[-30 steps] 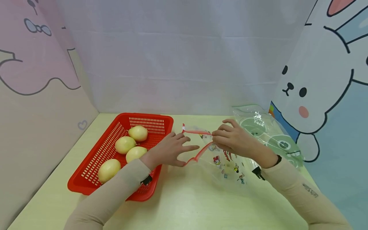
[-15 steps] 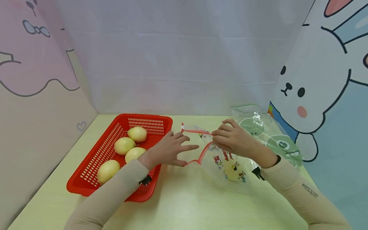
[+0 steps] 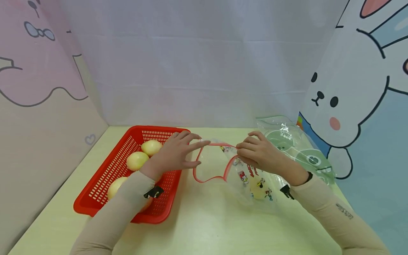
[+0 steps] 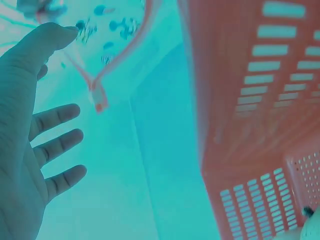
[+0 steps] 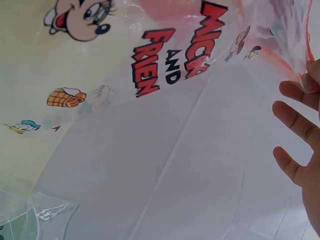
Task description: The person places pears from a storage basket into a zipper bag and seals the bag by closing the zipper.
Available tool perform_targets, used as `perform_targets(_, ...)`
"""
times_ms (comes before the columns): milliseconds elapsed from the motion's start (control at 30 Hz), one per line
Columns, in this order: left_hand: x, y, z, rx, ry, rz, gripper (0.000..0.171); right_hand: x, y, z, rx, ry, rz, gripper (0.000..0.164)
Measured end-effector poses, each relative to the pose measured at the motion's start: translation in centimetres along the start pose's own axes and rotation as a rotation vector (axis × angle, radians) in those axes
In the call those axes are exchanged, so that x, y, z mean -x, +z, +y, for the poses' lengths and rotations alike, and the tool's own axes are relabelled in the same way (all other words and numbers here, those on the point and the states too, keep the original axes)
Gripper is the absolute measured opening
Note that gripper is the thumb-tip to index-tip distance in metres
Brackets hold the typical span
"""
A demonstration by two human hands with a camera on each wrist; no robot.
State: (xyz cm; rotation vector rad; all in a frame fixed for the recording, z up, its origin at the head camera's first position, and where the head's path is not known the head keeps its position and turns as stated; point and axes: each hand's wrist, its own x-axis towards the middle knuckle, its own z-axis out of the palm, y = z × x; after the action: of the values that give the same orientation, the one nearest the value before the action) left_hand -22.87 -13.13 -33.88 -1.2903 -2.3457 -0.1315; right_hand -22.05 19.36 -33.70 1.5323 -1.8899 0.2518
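A clear zip bag [image 3: 232, 191] with cartoon prints and a red zip edge hangs from my right hand [image 3: 261, 156], which pinches one side of its mouth. The mouth gapes toward the left, and a pale yellow shape shows low inside the bag. My left hand [image 3: 173, 154] is beside the mouth's left side, fingers spread, overlapping the red basket's [image 3: 132, 129] right edge. In the left wrist view its fingers [image 4: 62, 145] hold nothing, apart from the red zip edge. Several pale yellow, pear-like fruits [image 3: 137, 161] lie in the basket, partly hidden by my left arm.
Another clear bag [image 3: 294, 141] with green prints lies at the table's back right, behind my right forearm. A printed cloth wall [image 3: 204, 71] closes the back and both sides. Pale table surface [image 3: 216, 226] shows in front of the bag.
My left hand has let go of the bag's mouth and moved left over the basket's edge. The mouth has rounded out wider. My right hand keeps its pinch almost in place.
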Motion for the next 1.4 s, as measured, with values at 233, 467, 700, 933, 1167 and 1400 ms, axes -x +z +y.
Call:
perform_targets(233,1.7,-0.3,-3.8,0.066,-0.255,0.002,0.066,0.0,0.0,0.0,-0.007,0.006,-0.007,0.037)
perform_targets(467,3.9,0.0,-7.0,0.075,-0.591,-0.159,0.082,0.2,0.0,0.1,-0.007,0.017,-0.013,0.036)
perform_targets(700,5.8,1.5,-8.9,0.078,-0.825,-0.308,0.089,0.1,-0.1,0.0,-0.020,0.025,-0.020,0.035)
perform_targets(933,7.3,3.0,-9.6,0.125,-0.955,-0.390,0.095,0.2,-0.1,-0.1,-0.020,0.026,-0.020,0.035)
perform_targets(1167,8.1,4.5,-10.1,0.181,-0.970,-0.447,0.083,0.1,-0.2,-0.2,-0.018,0.031,-0.024,0.035)
perform_targets(1400,8.4,5.6,-10.5,0.197,-0.927,-0.496,0.065,0.2,-0.4,-0.4,-0.024,0.039,-0.042,0.029)
